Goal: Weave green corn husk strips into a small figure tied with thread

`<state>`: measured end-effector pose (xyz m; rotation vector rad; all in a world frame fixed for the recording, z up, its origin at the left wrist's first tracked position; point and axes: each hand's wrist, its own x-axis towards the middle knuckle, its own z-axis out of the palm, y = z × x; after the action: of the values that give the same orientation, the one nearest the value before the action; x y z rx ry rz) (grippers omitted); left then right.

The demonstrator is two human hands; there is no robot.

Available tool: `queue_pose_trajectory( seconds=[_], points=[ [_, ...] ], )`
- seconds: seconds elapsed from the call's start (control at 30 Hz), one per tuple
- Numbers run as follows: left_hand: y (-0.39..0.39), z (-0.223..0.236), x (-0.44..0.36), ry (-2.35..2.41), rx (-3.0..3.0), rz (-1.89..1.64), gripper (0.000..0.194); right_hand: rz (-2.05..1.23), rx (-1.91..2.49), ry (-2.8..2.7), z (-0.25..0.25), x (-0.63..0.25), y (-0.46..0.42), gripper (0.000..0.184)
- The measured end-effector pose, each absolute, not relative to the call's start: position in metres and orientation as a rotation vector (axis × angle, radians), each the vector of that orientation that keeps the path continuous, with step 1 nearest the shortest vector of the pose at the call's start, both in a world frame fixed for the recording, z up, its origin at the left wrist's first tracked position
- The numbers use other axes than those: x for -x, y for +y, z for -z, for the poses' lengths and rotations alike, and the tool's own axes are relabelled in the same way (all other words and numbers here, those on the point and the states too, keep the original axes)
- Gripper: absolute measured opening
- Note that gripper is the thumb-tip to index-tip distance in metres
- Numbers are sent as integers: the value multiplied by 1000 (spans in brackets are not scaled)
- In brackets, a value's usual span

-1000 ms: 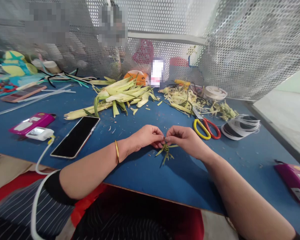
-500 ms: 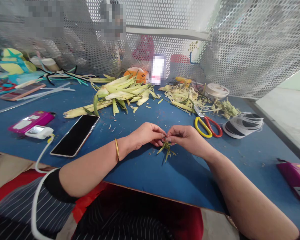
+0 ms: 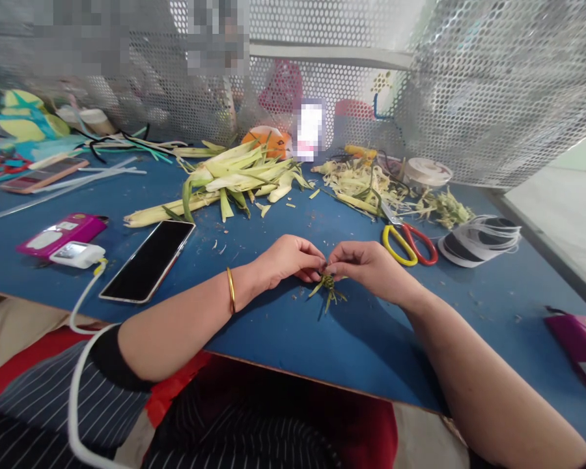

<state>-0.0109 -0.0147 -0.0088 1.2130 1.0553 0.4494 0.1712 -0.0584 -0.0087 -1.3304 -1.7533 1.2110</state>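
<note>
Over the front of the blue table, my left hand (image 3: pixel 293 258) and my right hand (image 3: pixel 364 266) meet with fingertips pinched together. Between them hangs a small woven green piece (image 3: pixel 328 281), which looks plaited from leaf strips, with several loose strip ends spreading downward. Both hands are closed on its upper end; that end is hidden behind the fingers. To the right of my right hand lie scissors (image 3: pixel 406 244) with one yellow and one red handle, blades pointing away. Left of my left hand is a dark-screened phone (image 3: pixel 149 262).
Pale green husks (image 3: pixel 244 174) are heaped behind my hands, with shredded fibres (image 3: pixel 359 182) to their right. A spool of white cord (image 3: pixel 479 241) stands at right. Purple power strips (image 3: pixel 63 234) sit at both sides. A perforated metal screen (image 3: pixel 332 85) closes off the back.
The whole view has shifted slightly. My hands keep the same pinch on the woven piece, with hardly any movement.
</note>
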Motion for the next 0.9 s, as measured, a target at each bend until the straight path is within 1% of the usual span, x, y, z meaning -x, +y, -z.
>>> queue_pose_trajectory(
  seconds=[0.2, 0.3, 0.37, 0.47, 0.57, 0.63, 0.77, 0.9],
  points=[
    [-13, 11, 12, 1052, -1235, -460, 7, -1213, 1311, -1821, 3, -172, -60, 20],
    [-13, 11, 13, 1036, -1244, -467, 7, -1264, 1277, -1859, -2, -175, -61, 20],
    [-13, 11, 15, 1030, -1244, -475, 8, -1283, 1249, -1855, -5, -178, -60, 24],
    [-13, 9, 16, 1019, -1253, -471, 9, -1143, 1276, -1755, -4, -180, -56, 31],
    [-15, 7, 16, 1015, -1272, -480, 11, -1027, 1335, -1742, 3, -178, -53, 21],
    [-16, 6, 16, 1015, -1292, -492, 11, -1082, 1338, -1786, 9, -174, -52, 16],
    [-16, 7, 17, 1026, -1380, -509, 8, -1213, 1320, -1780, 18, -167, -54, 12],
    [-14, 13, 17, 1046, -1550, -569, 6, -1125, 1421, -1793, 20, -165, -54, 8]
  ],
)
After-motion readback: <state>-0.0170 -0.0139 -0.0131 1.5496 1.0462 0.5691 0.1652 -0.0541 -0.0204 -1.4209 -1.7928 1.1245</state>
